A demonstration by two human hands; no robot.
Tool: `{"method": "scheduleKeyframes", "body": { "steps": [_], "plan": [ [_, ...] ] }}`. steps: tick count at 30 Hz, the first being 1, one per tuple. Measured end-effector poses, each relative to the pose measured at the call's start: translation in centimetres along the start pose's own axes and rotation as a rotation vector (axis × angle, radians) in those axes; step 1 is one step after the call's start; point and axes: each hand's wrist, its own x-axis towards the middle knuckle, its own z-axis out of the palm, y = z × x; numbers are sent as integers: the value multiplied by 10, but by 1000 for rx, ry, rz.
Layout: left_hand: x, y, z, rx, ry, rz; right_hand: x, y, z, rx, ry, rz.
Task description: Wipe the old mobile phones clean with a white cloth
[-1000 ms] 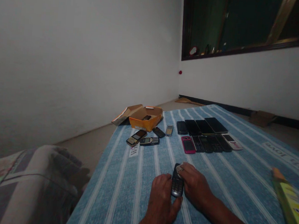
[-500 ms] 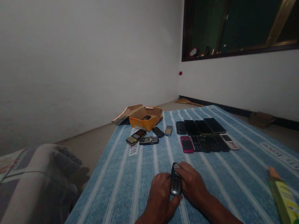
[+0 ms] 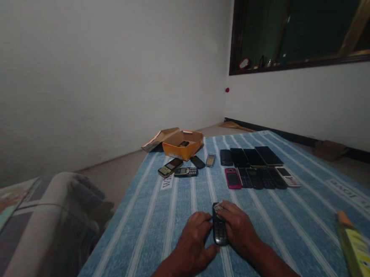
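Note:
A dark keypad mobile phone [image 3: 219,231] lies lengthwise on the striped cloth, keys facing up. My left hand [image 3: 193,240] is curled against its left side, fingertips at the edge and thumb near the lower end. Over the phone's upper part, my right hand [image 3: 240,227] has its fingers pressed together on a small pale wad [image 3: 218,207], perhaps cloth or tissue. That wad and the fingers cover most of the screen. Beyond my hands, a black-and-silver keypad phone [image 3: 186,172] and a slider-like phone [image 3: 170,167] lie to the left.
An open orange box [image 3: 177,151] with a phone inside stands at the back left. Two rows of phones, including a pink one [image 3: 233,178] and a large black one [image 3: 268,155], lie right of centre. A yellow-green packet [image 3: 359,256] is at the right edge.
My left thumb has moved slightly down and away from the phone's lower end. The phone is tilted a little more. The whole view has shifted slightly.

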Motion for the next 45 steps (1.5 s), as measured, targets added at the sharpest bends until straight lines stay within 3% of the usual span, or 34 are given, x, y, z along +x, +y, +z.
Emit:
{"method": "scheduleKeyframes", "body": {
  "steps": [6, 9, 13, 17, 24, 35, 45],
  "plan": [
    [5, -10, -15, -104, -119, -26, -3, 1, 1, 51, -25, -26],
    [5, -15, -17, -86, -95, -81, -2, -3, 0, 105, -38, -51],
    [0, -26, -12, -50, -6, 10, 2, -12, -4, 213, -90, -74],
    [-7, -35, -6, -91, -85, 52, 4, -16, -5, 296, -105, -104],
    [-4, -27, -9, -149, -174, -26, 1, -19, -3, 324, -137, -113],
    [2, -17, -12, -140, -202, -40, -8, -7, -1, -42, -79, -61],
    [7, -12, -10, -133, -201, -55, -11, -10, -3, -29, -136, -9]
  ]
}}
